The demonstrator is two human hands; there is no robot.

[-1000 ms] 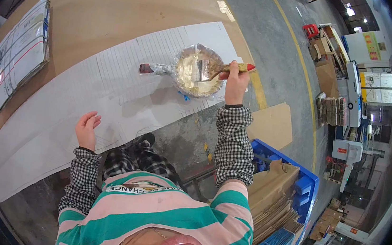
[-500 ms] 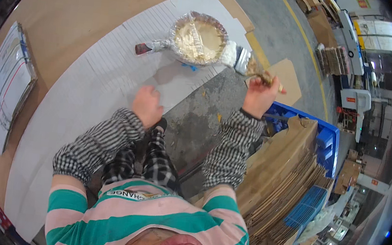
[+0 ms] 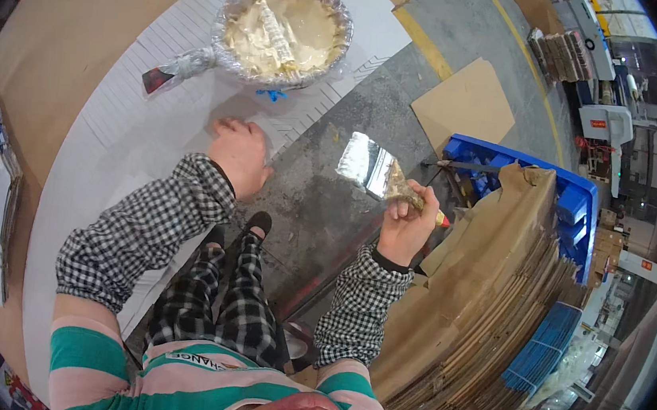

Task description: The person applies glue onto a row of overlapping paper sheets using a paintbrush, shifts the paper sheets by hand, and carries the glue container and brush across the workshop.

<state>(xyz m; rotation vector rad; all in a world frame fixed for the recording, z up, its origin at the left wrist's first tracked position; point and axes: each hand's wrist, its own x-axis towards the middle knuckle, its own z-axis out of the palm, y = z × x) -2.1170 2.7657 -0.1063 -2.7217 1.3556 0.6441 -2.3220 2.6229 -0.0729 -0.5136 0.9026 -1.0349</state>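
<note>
Wide brush (image 3: 376,170) gripped in right hand (image 3: 407,217), raised off sheet; left hand (image 3: 239,154) pressed flat at white sheet (image 3: 110,150) edge, steadying it.

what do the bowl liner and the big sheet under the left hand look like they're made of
The bowl liner looks like crinkled foil or shiny plastic film: silvery, creased and glinting around the creamy paste. The sheet under the left hand looks like white corrugated board: matte, with fine parallel ribs.

Even, bright indoor light, soft shadows on the concrete floor (image 3: 320,204), glare off the wet brush (image 3: 372,168), strong fisheye bending, black vignette at the rim, mild blur at edges
</note>
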